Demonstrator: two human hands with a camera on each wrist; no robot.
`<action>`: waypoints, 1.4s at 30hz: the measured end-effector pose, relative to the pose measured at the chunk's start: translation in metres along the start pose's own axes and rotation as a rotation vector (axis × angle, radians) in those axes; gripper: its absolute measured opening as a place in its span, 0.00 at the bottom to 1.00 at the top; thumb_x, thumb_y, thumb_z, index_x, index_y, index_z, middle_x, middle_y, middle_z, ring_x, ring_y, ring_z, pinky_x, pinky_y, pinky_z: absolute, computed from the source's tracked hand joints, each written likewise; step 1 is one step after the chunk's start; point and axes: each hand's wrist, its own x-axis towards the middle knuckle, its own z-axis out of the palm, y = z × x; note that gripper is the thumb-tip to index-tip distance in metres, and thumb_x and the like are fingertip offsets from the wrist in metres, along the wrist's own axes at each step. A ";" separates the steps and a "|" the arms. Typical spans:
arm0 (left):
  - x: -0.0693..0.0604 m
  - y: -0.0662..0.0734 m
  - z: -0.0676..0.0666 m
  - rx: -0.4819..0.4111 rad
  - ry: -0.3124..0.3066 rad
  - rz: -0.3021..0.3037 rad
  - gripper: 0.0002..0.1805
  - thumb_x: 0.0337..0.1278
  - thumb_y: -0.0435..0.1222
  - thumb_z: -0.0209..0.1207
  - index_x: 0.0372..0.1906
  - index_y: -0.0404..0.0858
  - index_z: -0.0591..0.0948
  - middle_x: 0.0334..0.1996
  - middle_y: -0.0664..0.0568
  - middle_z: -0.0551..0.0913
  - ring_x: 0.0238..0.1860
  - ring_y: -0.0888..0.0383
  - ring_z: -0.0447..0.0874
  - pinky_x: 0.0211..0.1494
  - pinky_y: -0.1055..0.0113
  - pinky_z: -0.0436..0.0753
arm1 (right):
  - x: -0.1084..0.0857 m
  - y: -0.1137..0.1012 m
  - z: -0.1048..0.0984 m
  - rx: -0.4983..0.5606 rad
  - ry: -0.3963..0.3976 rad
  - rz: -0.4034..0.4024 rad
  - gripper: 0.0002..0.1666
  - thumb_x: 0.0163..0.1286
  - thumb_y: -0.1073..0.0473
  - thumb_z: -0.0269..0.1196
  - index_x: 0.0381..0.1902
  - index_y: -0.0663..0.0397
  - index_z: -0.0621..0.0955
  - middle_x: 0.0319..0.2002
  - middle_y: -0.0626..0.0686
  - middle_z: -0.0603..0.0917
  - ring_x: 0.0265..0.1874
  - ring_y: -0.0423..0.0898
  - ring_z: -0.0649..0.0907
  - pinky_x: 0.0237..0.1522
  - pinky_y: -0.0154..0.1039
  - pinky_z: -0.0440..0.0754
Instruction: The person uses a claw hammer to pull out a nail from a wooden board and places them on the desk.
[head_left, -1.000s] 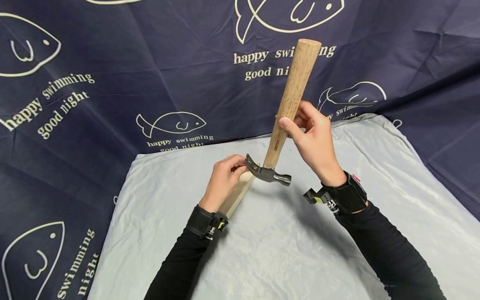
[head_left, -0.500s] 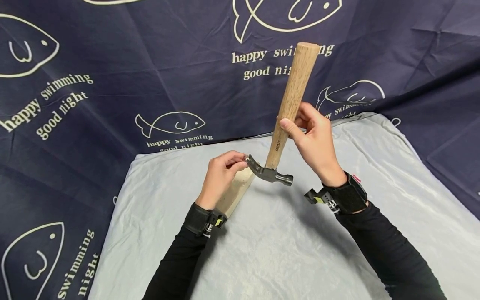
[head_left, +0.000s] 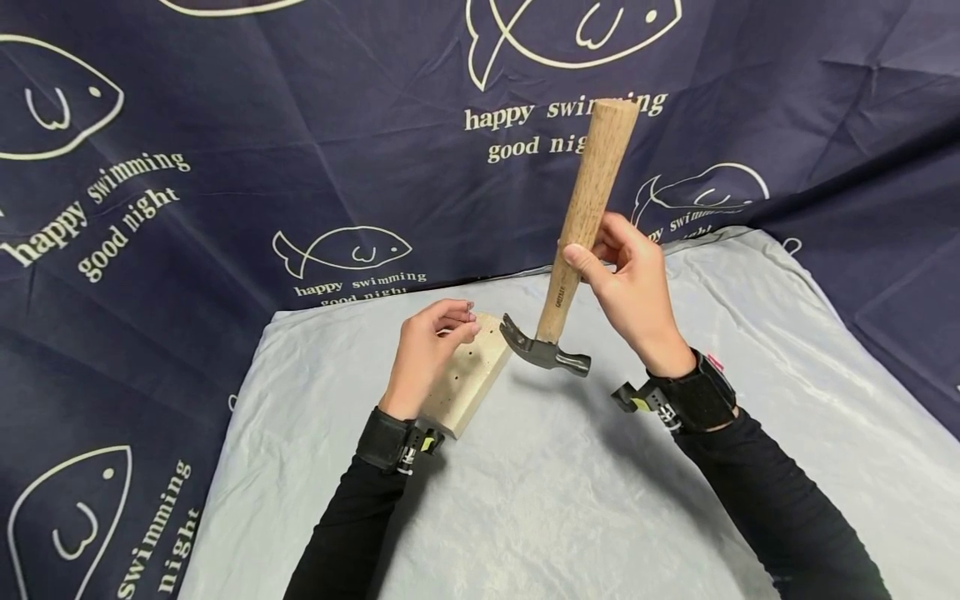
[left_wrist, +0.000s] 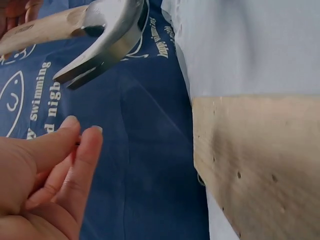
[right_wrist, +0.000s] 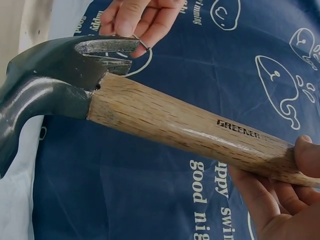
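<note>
Fingers of the right hand curl around a hammer mid-handle, head hanging below; the left hand pinches a small nail near its claw.

Hammer handle: "GREENER"; blue backdrop: "happy swimming good night".

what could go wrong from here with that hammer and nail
The left hand pinches a thin grey metal nail, which might slip and drop. The right hand holds a dark metal claw hammer by its pale wooden handle, its claw close to the left fingers; a swing could knock them.
</note>
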 end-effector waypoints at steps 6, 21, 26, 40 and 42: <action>-0.005 -0.008 -0.013 0.078 0.009 -0.101 0.15 0.63 0.32 0.69 0.54 0.36 0.87 0.40 0.44 0.89 0.39 0.52 0.91 0.44 0.67 0.89 | -0.002 0.004 -0.003 -0.045 0.003 0.005 0.17 0.69 0.62 0.71 0.54 0.60 0.84 0.35 0.45 0.87 0.33 0.40 0.86 0.36 0.29 0.83; -0.027 -0.040 -0.045 0.304 -0.165 -0.441 0.27 0.69 0.27 0.61 0.70 0.24 0.72 0.45 0.36 0.83 0.44 0.43 0.90 0.47 0.58 0.89 | -0.006 0.010 -0.009 -0.093 -0.003 0.028 0.15 0.67 0.62 0.72 0.50 0.59 0.85 0.31 0.46 0.86 0.31 0.39 0.85 0.39 0.30 0.83; -0.030 -0.046 -0.048 0.433 -0.224 -0.498 0.26 0.66 0.28 0.63 0.67 0.24 0.76 0.45 0.35 0.85 0.39 0.47 0.90 0.41 0.60 0.86 | -0.008 0.012 -0.012 -0.119 0.001 0.043 0.14 0.67 0.61 0.73 0.50 0.57 0.86 0.32 0.44 0.86 0.31 0.38 0.86 0.39 0.30 0.83; -0.044 -0.050 -0.049 0.418 -0.290 -0.620 0.19 0.63 0.26 0.64 0.58 0.23 0.79 0.47 0.31 0.84 0.30 0.51 0.91 0.41 0.57 0.89 | -0.008 0.018 -0.020 -0.132 0.001 0.101 0.16 0.66 0.58 0.74 0.50 0.55 0.87 0.33 0.45 0.87 0.32 0.37 0.87 0.33 0.28 0.85; -0.046 -0.050 -0.049 0.418 -0.283 -0.623 0.20 0.63 0.25 0.64 0.58 0.23 0.79 0.47 0.31 0.84 0.30 0.51 0.90 0.40 0.57 0.88 | -0.008 0.018 -0.021 -0.133 -0.003 0.118 0.18 0.66 0.58 0.74 0.52 0.54 0.87 0.33 0.44 0.87 0.32 0.36 0.88 0.33 0.28 0.85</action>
